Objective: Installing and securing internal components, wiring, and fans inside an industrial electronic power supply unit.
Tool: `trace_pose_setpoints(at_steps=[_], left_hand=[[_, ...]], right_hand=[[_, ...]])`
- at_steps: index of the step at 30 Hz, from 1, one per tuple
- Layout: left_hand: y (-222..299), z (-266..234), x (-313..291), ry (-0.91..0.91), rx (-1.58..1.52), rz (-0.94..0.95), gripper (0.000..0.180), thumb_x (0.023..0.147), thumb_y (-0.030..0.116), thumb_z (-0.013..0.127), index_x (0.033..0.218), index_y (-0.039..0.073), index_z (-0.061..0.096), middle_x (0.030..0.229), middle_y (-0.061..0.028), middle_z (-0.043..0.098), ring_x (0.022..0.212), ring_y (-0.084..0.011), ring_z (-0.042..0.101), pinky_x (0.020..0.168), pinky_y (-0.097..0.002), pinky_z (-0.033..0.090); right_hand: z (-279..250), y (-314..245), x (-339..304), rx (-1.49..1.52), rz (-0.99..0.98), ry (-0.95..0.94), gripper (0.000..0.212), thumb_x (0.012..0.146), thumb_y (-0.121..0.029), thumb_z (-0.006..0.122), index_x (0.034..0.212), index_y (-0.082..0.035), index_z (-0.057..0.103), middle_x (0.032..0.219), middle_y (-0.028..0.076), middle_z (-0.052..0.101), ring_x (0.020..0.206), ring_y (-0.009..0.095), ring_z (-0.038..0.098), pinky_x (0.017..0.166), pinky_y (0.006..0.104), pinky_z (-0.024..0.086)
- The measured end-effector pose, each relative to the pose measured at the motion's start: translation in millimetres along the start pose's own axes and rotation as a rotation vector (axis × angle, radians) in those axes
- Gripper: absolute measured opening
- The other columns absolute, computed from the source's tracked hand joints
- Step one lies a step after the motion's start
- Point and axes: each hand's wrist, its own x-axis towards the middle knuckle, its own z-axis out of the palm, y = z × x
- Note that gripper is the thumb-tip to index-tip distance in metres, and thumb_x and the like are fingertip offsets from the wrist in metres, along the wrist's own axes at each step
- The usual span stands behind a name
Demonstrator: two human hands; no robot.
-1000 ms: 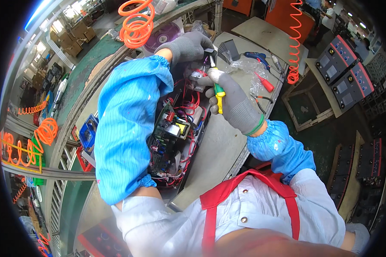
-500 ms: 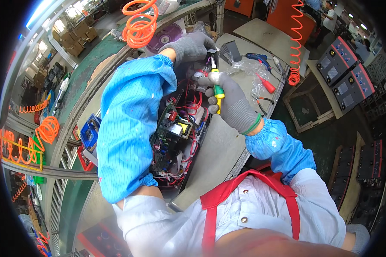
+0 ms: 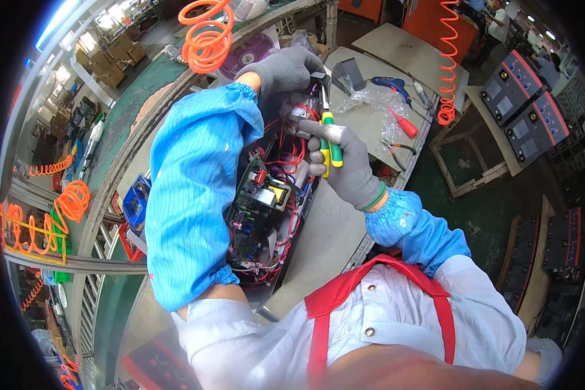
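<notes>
My right hand (image 3: 354, 159), in a grey glove, is closed around pliers (image 3: 335, 153) with green and yellow handles. Their metal jaws point away from me, at the far end of an opened machine (image 3: 289, 244). Inside its dark casing are a circuit board (image 3: 253, 214) and many red wires (image 3: 292, 156). My left hand (image 3: 286, 70), gloved too, is curled at the casing's far end, close to the jaw tips. Whatever its fingers grip is hidden from view.
Right of the casing, the bench (image 3: 325, 237) carries a red-handled tool (image 3: 404, 125), clear plastic wrap (image 3: 368, 101), a blue power tool (image 3: 390, 84) and other pliers (image 3: 396, 153). Orange coiled hoses (image 3: 206, 45) hang above. A blue parts bin (image 3: 136, 203) sits left. Control panels (image 3: 533, 123) stand right.
The pliers' handles have spread apart in my right hand, so both now show. My right hand has shifted slightly toward the left. My left hand has moved little.
</notes>
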Motion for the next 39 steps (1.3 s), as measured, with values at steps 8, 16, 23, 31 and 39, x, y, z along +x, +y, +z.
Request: trace_pose_setpoints(at_steps=[8, 16, 23, 31, 39], left_hand=[[11, -3, -6, 0.013, 0.016, -0.003, 0.037, 0.077, 0.005, 0.059, 0.112, 0.008, 0.071, 0.1, -0.0131, 0.072, 0.093, -0.0241, 0.066, 0.086, -0.0334, 0.051], [18, -6, -11, -0.022, -0.023, -0.032, 0.045, 0.075, 0.001, 0.057, 0.119, 0.003, 0.068, 0.094, -0.0084, 0.072, 0.082, -0.016, 0.065, 0.078, -0.0312, 0.051], [17, -5, -10, -0.001, 0.034, -0.013, 0.045, 0.077, 0.001, 0.058, 0.121, 0.004, 0.068, 0.097, -0.0086, 0.073, 0.084, -0.0146, 0.065, 0.08, -0.031, 0.051], [5, -2, -3, 0.003, 0.031, -0.03, 0.036, 0.079, 0.008, 0.06, 0.112, 0.011, 0.072, 0.101, -0.014, 0.073, 0.093, -0.0265, 0.069, 0.086, -0.035, 0.052], [5, -1, -2, 0.006, -0.002, 0.011, 0.033, 0.079, 0.003, 0.058, 0.11, 0.0, 0.07, 0.087, -0.0069, 0.07, 0.077, -0.012, 0.061, 0.074, -0.0285, 0.05]], right_hand=[[9, -14, 4, -0.279, -0.003, 0.038, 0.047, 0.088, -0.046, 0.06, 0.11, -0.005, 0.066, 0.082, 0.003, 0.052, 0.061, 0.008, 0.05, 0.053, 0.0219, 0.042], [26, -11, 1, -0.286, -0.043, 0.111, 0.046, 0.087, -0.047, 0.062, 0.106, -0.006, 0.066, 0.079, 0.002, 0.051, 0.058, 0.008, 0.047, 0.052, 0.022, 0.042], [29, -11, 4, -0.141, -0.012, 0.133, 0.036, 0.084, -0.038, 0.065, 0.101, -0.006, 0.065, 0.077, 0.001, 0.048, 0.057, 0.008, 0.045, 0.047, 0.0222, 0.04], [22, -11, 3, -0.156, -0.007, 0.091, 0.04, 0.088, -0.04, 0.059, 0.106, -0.005, 0.066, 0.081, 0.002, 0.05, 0.058, 0.008, 0.046, 0.049, 0.0225, 0.042], [25, -22, -2, -0.125, 0.023, 0.089, 0.046, 0.092, -0.043, 0.053, 0.111, -0.004, 0.065, 0.08, 0.002, 0.05, 0.058, 0.009, 0.046, 0.05, 0.0223, 0.042]])
